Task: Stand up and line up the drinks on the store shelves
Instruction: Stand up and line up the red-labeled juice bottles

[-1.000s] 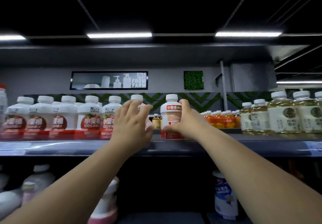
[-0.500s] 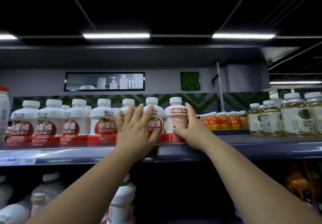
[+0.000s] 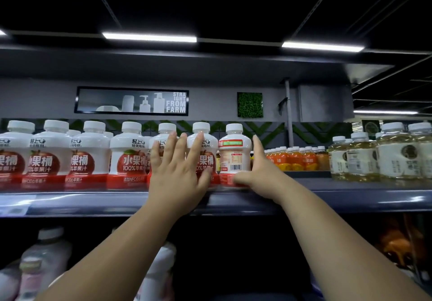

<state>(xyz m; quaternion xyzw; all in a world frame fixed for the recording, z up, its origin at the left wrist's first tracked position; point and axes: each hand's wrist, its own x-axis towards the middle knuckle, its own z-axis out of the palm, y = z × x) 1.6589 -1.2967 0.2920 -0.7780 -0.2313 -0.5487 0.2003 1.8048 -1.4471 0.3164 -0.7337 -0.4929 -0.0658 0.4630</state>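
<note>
A row of white apple-juice bottles (image 3: 127,155) with red labels stands along the front of the grey shelf (image 3: 327,197). The rightmost bottle (image 3: 233,155) is upright with its barcode side facing me. My right hand (image 3: 259,172) touches its right side with straight fingers, thumb at its base. My left hand (image 3: 180,174) lies flat, fingers spread, against the fronts of the two bottles just left of it.
Small orange drink bottles (image 3: 294,158) stand farther back on the shelf, right of my right hand. Pale yellow tea bottles (image 3: 378,158) fill the shelf's right end. Pink and white bottles (image 3: 44,254) sit on the lower shelf.
My right hand set the rightmost bottle down at the row's end and loosened from a grip to straight fingers. My left hand flattened against the neighbouring bottles. The view shifted right.
</note>
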